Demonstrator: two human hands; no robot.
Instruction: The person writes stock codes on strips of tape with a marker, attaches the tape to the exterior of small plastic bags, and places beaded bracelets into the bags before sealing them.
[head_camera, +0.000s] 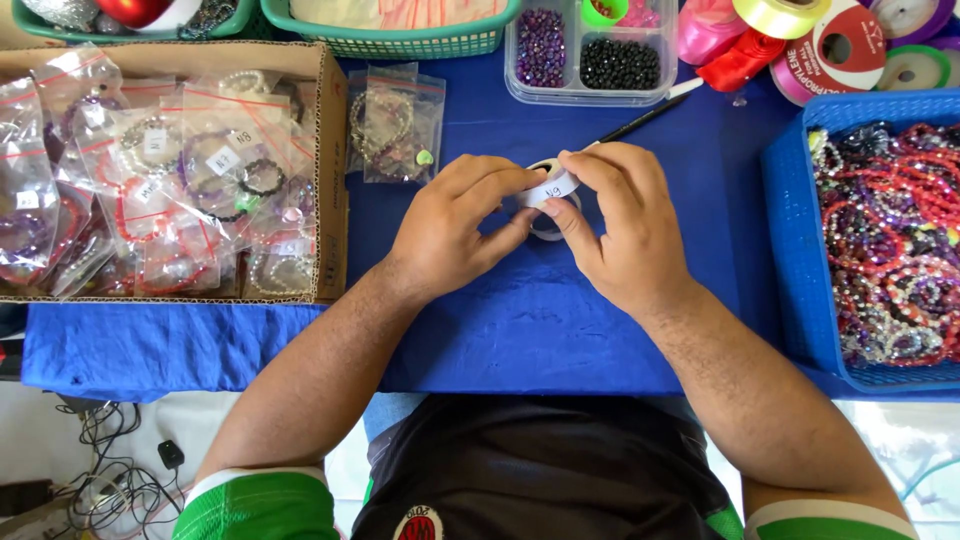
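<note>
Meeting over the middle of the blue surface (560, 330), the left hand (450, 235) and right hand (625, 225) curl inward, forearms angled in from the near edge. Fingers (505, 180) of both hands pinch a small white tape roll (548, 190) between them, its loose strip pulled across the top. Open blue cloth lies below the hands. A cardboard box (335, 180) of bagged bracelets bounds the left, a blue basket (790, 250) of beads the right, and a thin brush (640, 118) lies just beyond.
</note>
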